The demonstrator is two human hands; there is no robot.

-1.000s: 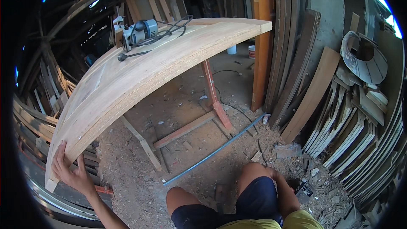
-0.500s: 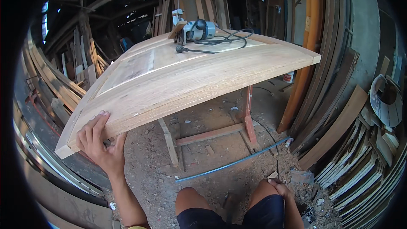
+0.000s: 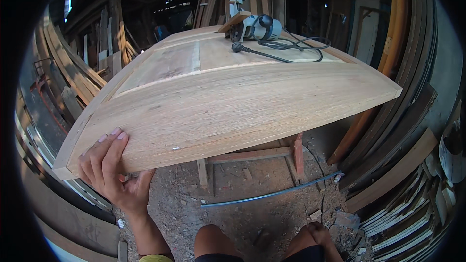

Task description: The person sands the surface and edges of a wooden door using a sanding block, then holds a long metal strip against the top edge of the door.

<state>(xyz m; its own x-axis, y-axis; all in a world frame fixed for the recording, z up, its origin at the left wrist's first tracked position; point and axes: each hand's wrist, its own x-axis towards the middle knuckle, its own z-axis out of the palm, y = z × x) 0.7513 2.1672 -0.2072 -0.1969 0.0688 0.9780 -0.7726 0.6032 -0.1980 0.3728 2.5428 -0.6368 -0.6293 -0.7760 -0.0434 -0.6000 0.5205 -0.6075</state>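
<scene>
While my left hand (image 3: 112,167) grips the near left corner of the wooden door panel (image 3: 218,102), its fingers (image 3: 104,148) lie flat and spread on the top face and the thumb hooks under the edge, so the hand is clamped on the board. That panel is a large pale slab with raised framing and recessed fields, lying flat across a wooden trestle (image 3: 252,157) whose reddish legs show beneath its near edge. My right hand does not show anywhere I can see, so I cannot tell how it stands. On the far end of the panel sits a grey power tool (image 3: 257,26), its black cord (image 3: 286,48) looping loosely over the wood beside it. Below the panel, a dirt floor (image 3: 242,208) is littered with chips and scraps, and a thin blue pipe (image 3: 272,194) lies across it. My knees (image 3: 213,242) show at the lower edge. Stacked planks (image 3: 73,77) lean along the left side, and more boards and frames (image 3: 412,199) lean at the right.
</scene>
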